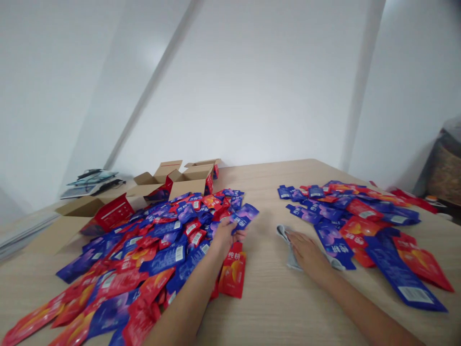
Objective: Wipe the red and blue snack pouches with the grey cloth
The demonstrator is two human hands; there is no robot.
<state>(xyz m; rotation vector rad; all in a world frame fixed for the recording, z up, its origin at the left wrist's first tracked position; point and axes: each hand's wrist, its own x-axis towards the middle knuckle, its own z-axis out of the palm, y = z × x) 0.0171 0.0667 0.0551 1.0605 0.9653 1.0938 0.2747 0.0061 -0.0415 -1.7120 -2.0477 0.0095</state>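
Observation:
My left hand [227, 236] is closed, thumb and fingers pinching a blue pouch [245, 216] with purple print at the right edge of a big pile of pouches [169, 240]. These pouches are flat, blue or red, some with white barcode labels. Just below that hand lies a red pouch [233, 273] with orange print. My right hand [306, 251] grips a folded grey cloth [293, 260] against the table, its fingers partly hidden. Close to the cloth's right side, a blue pouch [333, 242] belongs to a second, looser pile of red and blue pouches.
Several open cardboard boxes [192, 186] stand behind the left pile, with one red-sided box [81, 218] nearer me. A stack of papers or folders [91, 182] sits at the far left. The wooden table [273, 307] meets a white wall [259, 86]. A brown bag-like thing [444, 168] is at far right.

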